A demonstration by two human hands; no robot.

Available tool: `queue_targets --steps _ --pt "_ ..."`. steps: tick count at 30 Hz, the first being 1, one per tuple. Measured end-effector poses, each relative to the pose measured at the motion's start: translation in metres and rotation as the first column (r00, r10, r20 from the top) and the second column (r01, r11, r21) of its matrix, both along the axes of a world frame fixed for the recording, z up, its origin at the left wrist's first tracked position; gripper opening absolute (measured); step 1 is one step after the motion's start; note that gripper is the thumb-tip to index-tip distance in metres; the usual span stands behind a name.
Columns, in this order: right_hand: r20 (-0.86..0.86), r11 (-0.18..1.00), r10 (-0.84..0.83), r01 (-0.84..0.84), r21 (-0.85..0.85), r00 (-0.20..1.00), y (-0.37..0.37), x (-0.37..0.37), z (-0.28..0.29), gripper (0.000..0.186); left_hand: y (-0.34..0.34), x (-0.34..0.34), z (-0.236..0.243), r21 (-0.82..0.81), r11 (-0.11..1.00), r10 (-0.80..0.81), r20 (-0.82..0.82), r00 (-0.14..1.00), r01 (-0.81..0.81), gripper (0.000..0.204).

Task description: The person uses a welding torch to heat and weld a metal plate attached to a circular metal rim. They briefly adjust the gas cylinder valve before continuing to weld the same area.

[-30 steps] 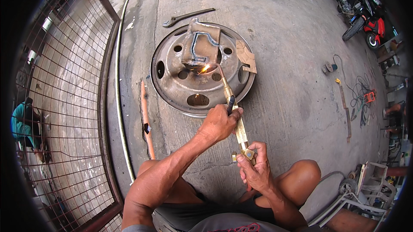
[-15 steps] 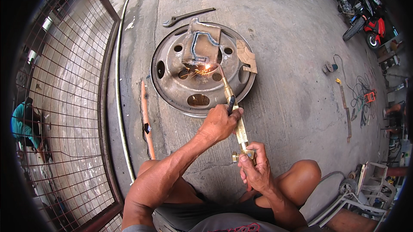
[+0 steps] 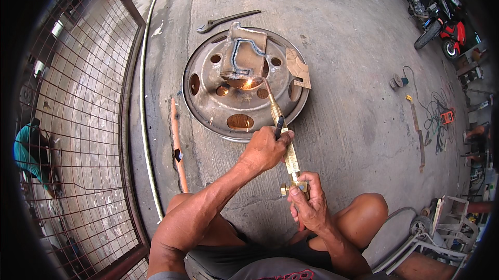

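Observation:
A brass cutting torch (image 3: pixel 287 147) points away from me toward a rusty steel wheel rim (image 3: pixel 208 108) lying flat on the concrete. My left hand (image 3: pixel 265 149) grips the torch's middle, by its black lever. My right hand (image 3: pixel 309 204) holds the rear end, fingers on the brass valve knobs. The torch tip burns with a bright flame (image 3: pixel 248 82) at the near edge of a thick metal plate (image 3: pixel 243 54) resting on the rim. A raised, bent weld line runs across the plate. A smaller rusty plate piece (image 3: pixel 298 67) lies on the rim's right side.
A curved wrench (image 3: pixel 226 20) lies beyond the rim. An orange rod (image 3: pixel 178 147) and a long thin pipe (image 3: pixel 144 124) lie to its left beside a wire-mesh gate (image 3: pixel 78 140). Cables and small tools (image 3: pixel 434 119) are at the right, a motorcycle (image 3: pixel 442 20) at far right.
The flame at the torch tip has shifted slightly along the plate's near edge. Both hands keep their grip and barely move.

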State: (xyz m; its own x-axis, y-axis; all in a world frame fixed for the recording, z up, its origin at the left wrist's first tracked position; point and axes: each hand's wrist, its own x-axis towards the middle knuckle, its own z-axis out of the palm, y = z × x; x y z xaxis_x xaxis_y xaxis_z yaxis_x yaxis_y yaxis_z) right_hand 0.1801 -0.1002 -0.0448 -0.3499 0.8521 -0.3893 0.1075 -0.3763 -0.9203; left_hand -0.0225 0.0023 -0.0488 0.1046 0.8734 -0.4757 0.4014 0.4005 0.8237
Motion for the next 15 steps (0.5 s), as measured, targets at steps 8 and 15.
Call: queue_targets --steps 8,15 --pt "0.008 0.999 -0.032 0.032 0.023 0.999 -0.0006 -0.003 -0.0034 0.039 0.0009 0.0011 0.0008 0.003 1.0 0.017 0.007 1.0 -0.017 0.056" --pt "0.02 1.0 -0.03 0.03 0.007 0.999 -0.0006 -0.0021 -0.0054 0.041 -0.0002 0.0006 -0.0001 0.01 1.0 0.017 -0.001 1.0 -0.017 0.055"
